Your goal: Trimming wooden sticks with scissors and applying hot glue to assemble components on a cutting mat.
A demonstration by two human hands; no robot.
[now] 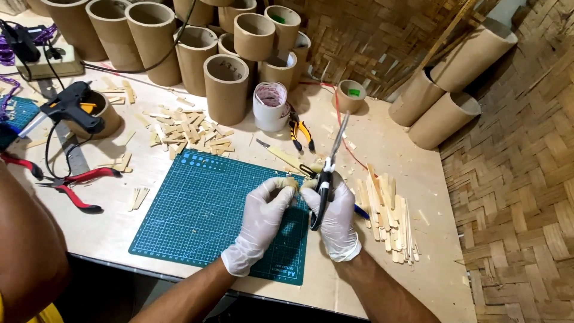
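Both my hands wear white gloves and hover over the right edge of a green cutting mat (pixel 197 209). My right hand (pixel 338 218) grips black-handled scissors (pixel 327 170), blades pointing up and away. My left hand (pixel 263 218) pinches a small pale wooden stick piece (pixel 292 181) right beside the scissor handles. The two hands nearly touch.
Flat wooden sticks (pixel 388 212) are piled to the right, cut pieces (pixel 188 131) at the mat's far side. Several cardboard tubes (pixel 226 87) stand at the back. A glue gun (pixel 75 107), red pliers (pixel 75 182), yellow-handled pliers (pixel 301 134) and a tape roll (pixel 271 104) lie around. Another person's arm (pixel 27 245) is at the left.
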